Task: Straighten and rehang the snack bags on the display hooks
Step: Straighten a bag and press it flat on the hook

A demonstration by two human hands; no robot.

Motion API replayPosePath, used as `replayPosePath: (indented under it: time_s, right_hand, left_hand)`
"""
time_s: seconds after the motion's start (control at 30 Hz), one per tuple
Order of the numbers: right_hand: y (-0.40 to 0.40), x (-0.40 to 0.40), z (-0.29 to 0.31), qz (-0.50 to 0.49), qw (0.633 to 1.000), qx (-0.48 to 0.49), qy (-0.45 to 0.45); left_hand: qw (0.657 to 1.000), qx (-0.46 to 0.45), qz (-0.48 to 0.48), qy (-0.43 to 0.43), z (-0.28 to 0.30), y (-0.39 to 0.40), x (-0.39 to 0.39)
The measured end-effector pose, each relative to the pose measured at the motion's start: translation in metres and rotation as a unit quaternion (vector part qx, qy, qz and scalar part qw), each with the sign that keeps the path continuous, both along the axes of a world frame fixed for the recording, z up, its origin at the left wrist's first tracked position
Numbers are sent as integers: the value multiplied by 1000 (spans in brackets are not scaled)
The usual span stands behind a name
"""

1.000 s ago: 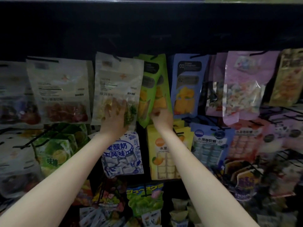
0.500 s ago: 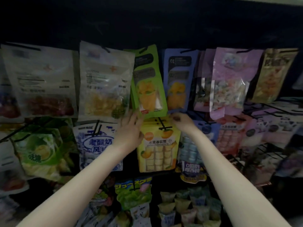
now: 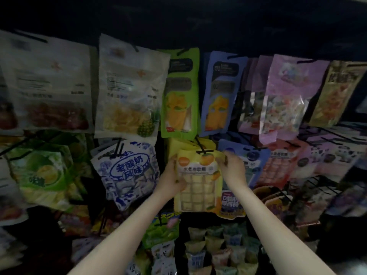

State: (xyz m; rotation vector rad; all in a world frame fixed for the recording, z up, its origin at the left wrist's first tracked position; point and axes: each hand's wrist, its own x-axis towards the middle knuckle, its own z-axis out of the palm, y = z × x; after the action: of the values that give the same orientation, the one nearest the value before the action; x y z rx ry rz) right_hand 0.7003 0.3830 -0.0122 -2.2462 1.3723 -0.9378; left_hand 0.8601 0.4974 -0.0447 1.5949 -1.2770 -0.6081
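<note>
A yellow snack bag (image 3: 198, 181) with orange fruit pictures and a grid of pale cubes hangs from a black hook (image 3: 204, 150) in the second row. My left hand (image 3: 171, 176) grips its left edge, thumb on the front. My right hand (image 3: 232, 168) pinches its upper right corner. More yellow bags hang behind it on the same hook. Above it hang a green mango bag (image 3: 180, 94) and a blue mango bag (image 3: 220, 94).
A white pineapple bag (image 3: 129, 86) and a blue-and-white yoghurt bag (image 3: 129, 169) hang to the left. Purple (image 3: 286, 96) and pink bags hang to the right. Empty black hooks (image 3: 321, 181) jut out at lower right. Small packets (image 3: 216, 247) lie below.
Both hands dropped from the green mango bag in the top row to the yellow bag below and took hold of its two sides. The view shifted left and down.
</note>
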Motion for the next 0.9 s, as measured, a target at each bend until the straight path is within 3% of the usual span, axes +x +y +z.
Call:
replayPosePath:
  time_s: [0.17, 0.37, 0.5, 0.73, 0.9]
  right_hand:
    - [-1, 8, -3, -26, 995, 84, -45]
    - [19, -13, -15, -5, 993, 109, -38]
    - [37, -33, -13, 20, 977, 190, -94]
    - [54, -84, 0, -24, 971, 218, -94]
    - [55, -129, -10, -67, 960, 250, -106]
  left_hand:
    - [997, 9, -46, -54, -21, 16, -9]
    - [968, -65, 120, -210, -11, 7, -3]
    - [956, -77, 61, -276, 8, -6, -11]
    - [933, 38, 31, -357, -3, -19, -31]
    - [933, -14, 4, -360, -5, -6, -65]
